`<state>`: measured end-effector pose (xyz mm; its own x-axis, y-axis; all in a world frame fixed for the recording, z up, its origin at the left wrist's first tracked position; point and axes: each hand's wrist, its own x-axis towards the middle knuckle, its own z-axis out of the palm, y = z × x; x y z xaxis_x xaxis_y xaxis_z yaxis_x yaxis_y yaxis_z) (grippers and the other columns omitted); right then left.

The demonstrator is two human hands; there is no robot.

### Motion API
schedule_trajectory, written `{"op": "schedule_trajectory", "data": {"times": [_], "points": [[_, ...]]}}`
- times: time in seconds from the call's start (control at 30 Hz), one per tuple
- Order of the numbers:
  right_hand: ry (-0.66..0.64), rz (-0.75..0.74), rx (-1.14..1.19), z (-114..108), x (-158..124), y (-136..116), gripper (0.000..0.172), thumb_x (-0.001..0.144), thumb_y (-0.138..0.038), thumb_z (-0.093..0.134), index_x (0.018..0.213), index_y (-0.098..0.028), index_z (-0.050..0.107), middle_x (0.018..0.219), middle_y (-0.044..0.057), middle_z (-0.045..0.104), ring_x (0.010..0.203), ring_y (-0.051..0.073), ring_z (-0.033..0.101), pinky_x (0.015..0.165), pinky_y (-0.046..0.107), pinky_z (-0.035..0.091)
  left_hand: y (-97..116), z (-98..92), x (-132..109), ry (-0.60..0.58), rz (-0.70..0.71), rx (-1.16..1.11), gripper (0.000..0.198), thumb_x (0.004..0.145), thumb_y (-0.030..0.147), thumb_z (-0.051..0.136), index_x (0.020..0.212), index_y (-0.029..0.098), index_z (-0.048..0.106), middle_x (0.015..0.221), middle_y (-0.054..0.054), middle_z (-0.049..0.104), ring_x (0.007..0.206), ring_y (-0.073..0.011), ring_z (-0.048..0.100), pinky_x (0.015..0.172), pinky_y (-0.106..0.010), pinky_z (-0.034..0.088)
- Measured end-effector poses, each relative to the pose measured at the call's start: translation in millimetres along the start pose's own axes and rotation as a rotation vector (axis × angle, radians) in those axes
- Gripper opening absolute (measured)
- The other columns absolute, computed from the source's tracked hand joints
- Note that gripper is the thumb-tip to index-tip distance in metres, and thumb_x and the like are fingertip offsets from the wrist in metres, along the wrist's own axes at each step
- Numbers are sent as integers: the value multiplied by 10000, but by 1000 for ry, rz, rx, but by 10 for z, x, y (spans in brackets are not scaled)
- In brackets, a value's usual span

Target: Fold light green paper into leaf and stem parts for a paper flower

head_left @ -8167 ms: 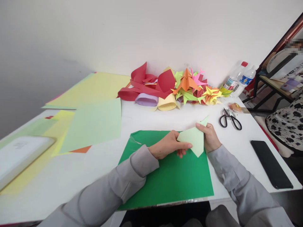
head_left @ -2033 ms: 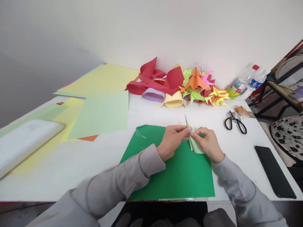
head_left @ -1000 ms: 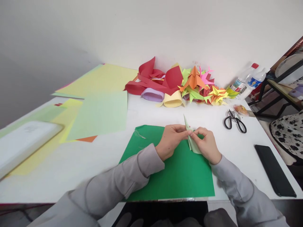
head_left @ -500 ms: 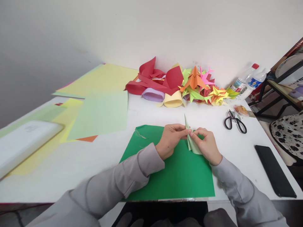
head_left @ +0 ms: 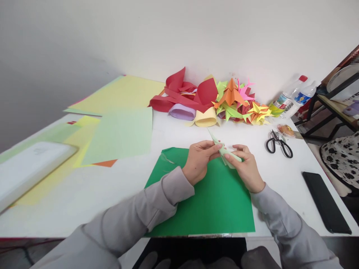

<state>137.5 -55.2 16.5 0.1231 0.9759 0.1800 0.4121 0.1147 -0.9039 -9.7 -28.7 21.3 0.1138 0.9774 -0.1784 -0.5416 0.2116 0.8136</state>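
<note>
folded pale green paper [head_left: 224, 151], pinched two-handed
left hand [head_left: 197, 160] grips below its pointy tip, right hand [head_left: 247, 164] the wider end, thumbs [head_left: 214, 150] on top

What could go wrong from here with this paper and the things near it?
The folded pale green paper is held by the left hand and right hand, so uneven pulling might tear it. The flat black object lies near the edge of the white table, so the right sleeve might push it off.

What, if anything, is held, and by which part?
Pale green folded paper: the left hand pinches it midway, below its pointed tip; the right hand grips its lower part.
</note>
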Motion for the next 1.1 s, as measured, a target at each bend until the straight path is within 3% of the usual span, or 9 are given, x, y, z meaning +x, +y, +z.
{"op": "schedule_trajectory", "data": {"times": [0.07, 0.17, 0.33, 0.57, 0.73, 0.87, 1.1], "points": [[-43, 46, 94, 9, 0, 6, 185, 689, -406, 724, 667, -225, 757, 1036, 79, 634, 1039, 233, 574, 923, 367, 423, -4, 14, -15, 0, -2, -15, 253, 484, 274, 861, 607, 118, 704, 691, -42, 704, 692, -153, 641, 717, -313, 558], [-90, 139, 195, 20, -11, -10, 223, 670, -408, 734, 687, -185, 748, 889, 72, 698, 816, 203, 620, 748, 333, 475, -11, 29, -27, 17, -18, -28, 261, 470, 278, 867, 592, 120, 698, 685, -40, 705, 686, -153, 644, 702, -308, 556], [-5, 250, 218, 51, -54, -44, 291, 574, -405, 796, 638, -136, 703, 625, 19, 658, 557, 131, 513, 536, 266, 391, -28, 32, -28, 7, -22, -35, 273, 470, 288, 873, 591, 121, 693, 700, -35, 710, 681, -148, 647, 693, -301, 555], [-117, 297, 371, 28, -51, -49, 318, 643, -438, 755, 723, -131, 726, 649, 9, 661, 578, 129, 520, 551, 263, 406, 1, 4, 12, 22, 0, -61, 267, 493, 263, 865, 633, 112, 695, 708, -37, 715, 681, -144, 665, 671, -260, 549], [-51, 380, 516, 53, -61, -98, 326, 575, -410, 808, 744, -142, 731, 753, 45, 714, 663, 164, 606, 622, 299, 496, 20, -8, 39, 23, 2, -131, 258, 524, 252, 857, 654, 119, 678, 742, -35, 722, 719, -148, 682, 723, -277, 549], [-87, 524, 688, 97, -105, -163, 384, 571, -394, 820, 882, -187, 731, 877, 50, 729, 737, 167, 661, 665, 295, 529, 4, 0, 40, 16, -2, -194, 243, 532, 226, 852, 648, 122, 665, 751, -28, 724, 770, -159, 692, 772, -288, 546], [-41, 586, 816, 140, -121, -167, 307, 597, -342, 824, 833, -174, 724, 818, 36, 728, 728, 147, 662, 638, 268, 549, -37, 12, 27, -2, -49, -264, 206, 541, 170, 837, 617, 116, 653, 747, -31, 725, 787, -171, 698, 802, -298, 548]]}}
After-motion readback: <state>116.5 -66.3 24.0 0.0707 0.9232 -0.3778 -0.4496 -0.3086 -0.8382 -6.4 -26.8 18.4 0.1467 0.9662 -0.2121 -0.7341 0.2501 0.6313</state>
